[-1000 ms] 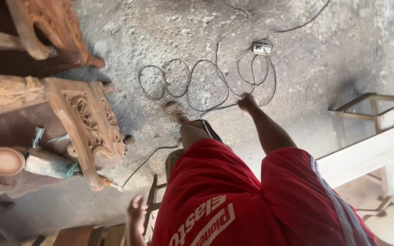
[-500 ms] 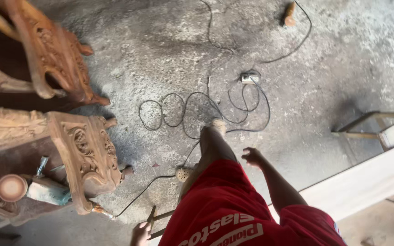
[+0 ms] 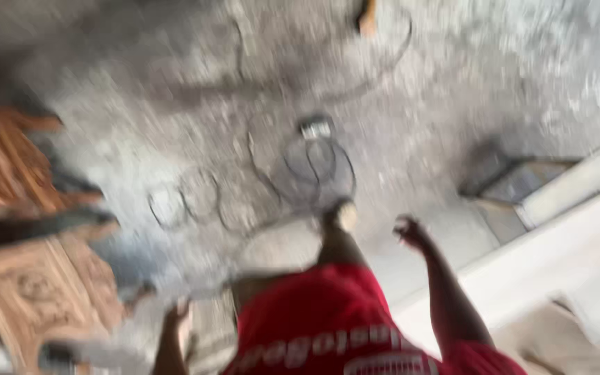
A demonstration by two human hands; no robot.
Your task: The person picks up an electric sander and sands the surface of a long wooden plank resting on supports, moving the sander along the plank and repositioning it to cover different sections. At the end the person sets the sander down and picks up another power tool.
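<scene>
Change from half a second earlier: the view is now heavily smeared by motion, and the coiled cable sits nearer the picture's middle than before. The bare foot has stepped further forward toward the coils. The carved pieces have slid toward the left edge.

Right hand [image 3: 410,231]: raised in front of the red printed shorts [image 3: 328,312], over bare floor. It looks curled, with nothing visible in it; blur leaves the hold uncertain.

Left hand [image 3: 177,321]: low at the bottom edge, beside a pale flat board [image 3: 211,332]. Whether it touches or clasps the board cannot be told.

Thin dark electric cable in loose loops [image 3: 272,180]: lying on the grey dusty concrete floor [image 3: 140,118], spread left to right ahead of the bare foot [image 3: 344,215]. Its long run trails from the coils toward the picture's top.

Small pale boxy plug block [image 3: 316,128]: at the far side of the coils, on the cable. No marking readable.

Small orange-brown object [image 3: 366,19]: top edge, near the cable's far bend; kind unclear.

Brown carved wooden furniture pieces [image 3: 29,292]: left edge, ornament facing up.

Long white planks [image 3: 543,257]: right side, running diagonally from lower middle to upper right.

Open wooden frame [image 3: 515,182]: just beyond the planks.
</scene>
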